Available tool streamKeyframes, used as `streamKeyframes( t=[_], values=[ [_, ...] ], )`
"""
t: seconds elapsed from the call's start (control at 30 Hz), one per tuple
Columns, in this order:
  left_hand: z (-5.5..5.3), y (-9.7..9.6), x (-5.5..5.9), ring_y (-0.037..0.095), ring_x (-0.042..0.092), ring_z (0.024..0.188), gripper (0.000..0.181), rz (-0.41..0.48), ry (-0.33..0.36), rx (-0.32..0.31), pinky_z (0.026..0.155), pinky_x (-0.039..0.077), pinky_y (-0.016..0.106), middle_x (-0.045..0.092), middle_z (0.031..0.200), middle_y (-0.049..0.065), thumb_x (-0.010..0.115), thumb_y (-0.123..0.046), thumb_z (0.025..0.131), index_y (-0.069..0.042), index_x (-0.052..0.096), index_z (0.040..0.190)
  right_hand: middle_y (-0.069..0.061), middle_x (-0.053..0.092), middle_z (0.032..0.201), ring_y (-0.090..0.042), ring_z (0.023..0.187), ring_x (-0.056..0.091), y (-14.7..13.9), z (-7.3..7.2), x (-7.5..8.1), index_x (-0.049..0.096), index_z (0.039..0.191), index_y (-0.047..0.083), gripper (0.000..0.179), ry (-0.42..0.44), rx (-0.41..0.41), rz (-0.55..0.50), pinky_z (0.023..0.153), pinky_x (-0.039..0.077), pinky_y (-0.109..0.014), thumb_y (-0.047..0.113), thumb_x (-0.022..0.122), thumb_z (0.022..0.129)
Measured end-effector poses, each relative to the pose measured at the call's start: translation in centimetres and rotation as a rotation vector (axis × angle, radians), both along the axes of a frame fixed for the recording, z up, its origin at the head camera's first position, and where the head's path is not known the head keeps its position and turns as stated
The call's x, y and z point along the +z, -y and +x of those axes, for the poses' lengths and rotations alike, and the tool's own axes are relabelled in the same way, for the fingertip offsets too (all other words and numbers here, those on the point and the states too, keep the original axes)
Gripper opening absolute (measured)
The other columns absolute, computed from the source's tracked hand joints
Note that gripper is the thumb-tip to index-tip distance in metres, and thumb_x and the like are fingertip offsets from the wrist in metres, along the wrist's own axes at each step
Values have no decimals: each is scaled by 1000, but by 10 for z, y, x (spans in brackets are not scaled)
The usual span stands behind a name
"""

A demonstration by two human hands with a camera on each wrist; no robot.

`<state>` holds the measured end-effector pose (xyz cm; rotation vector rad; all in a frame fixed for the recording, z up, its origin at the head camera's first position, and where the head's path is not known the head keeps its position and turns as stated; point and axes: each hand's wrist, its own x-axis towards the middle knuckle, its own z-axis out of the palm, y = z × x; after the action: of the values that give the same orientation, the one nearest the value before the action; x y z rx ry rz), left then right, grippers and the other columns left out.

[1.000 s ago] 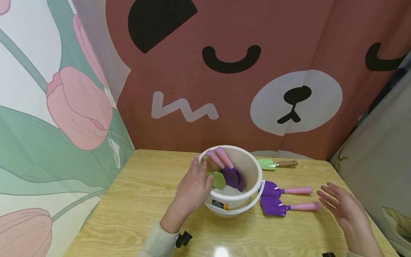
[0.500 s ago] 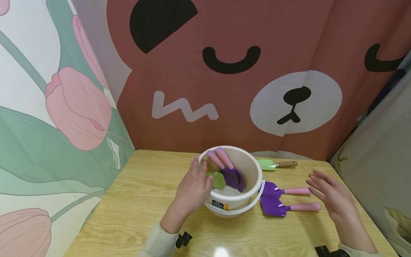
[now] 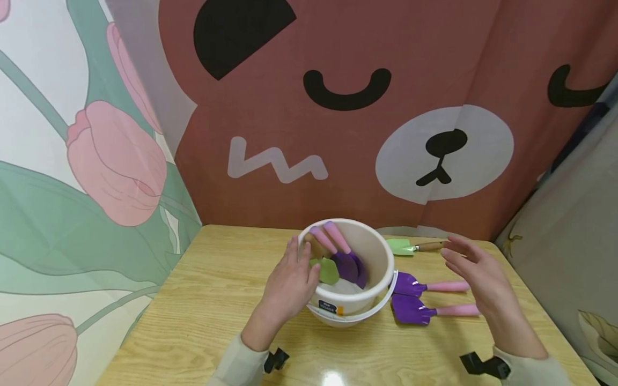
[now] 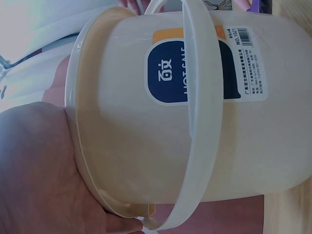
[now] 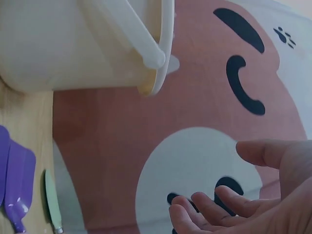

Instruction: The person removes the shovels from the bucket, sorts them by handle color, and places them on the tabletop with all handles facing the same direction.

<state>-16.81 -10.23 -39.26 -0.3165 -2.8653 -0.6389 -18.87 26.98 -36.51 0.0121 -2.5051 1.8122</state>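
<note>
A white bucket stands on the table, its handle lowered toward the front. My left hand rests on the bucket's left rim, fingers extended. Inside lean two shovels with purple blades and pink handles, beside a green trowel partly hidden by my hand. My right hand hovers with nothing in it, fingertips overlapping the wooden handle end of another green trowel. Under and left of that hand lie two more purple shovels, pink handles pointing right.
The wooden table ends at the back against a brown bear-print curtain. A tulip-print curtain hangs at the left, a pale cloth at the right. The purple shovels' blades lie close to the bucket's right side.
My right hand has moved forward and left, from beside the pink handles to the far trowel's handle end. My left hand and the bucket have stayed put.
</note>
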Motion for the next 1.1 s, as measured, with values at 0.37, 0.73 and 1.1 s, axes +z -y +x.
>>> streamKeyframes(
  t=[0.37,0.73,1.1],
  values=[
    [1,1,0,36,15,154,64,-8,-10,-2,120,29,50,14,166,25,33,-44,108,-1,36,156,17,60,116,4,102,64,28,-9,17,44,148,6,58,-64,100,-62,88,53,-15,27,68,99],
    [2,1,-2,35,13,155,66,-10,-4,-4,120,29,49,13,166,25,31,-46,108,-1,35,156,4,62,121,-6,104,68,58,-18,30,39,150,1,64,-35,172,-117,91,56,-26,27,68,99],
    [3,0,-1,35,13,155,66,-16,-12,-6,120,30,50,13,167,24,31,-46,108,-2,35,156,-24,52,142,-5,101,68,76,-29,35,39,150,-1,63,-11,200,-72,94,56,-30,26,66,100]
  ],
)
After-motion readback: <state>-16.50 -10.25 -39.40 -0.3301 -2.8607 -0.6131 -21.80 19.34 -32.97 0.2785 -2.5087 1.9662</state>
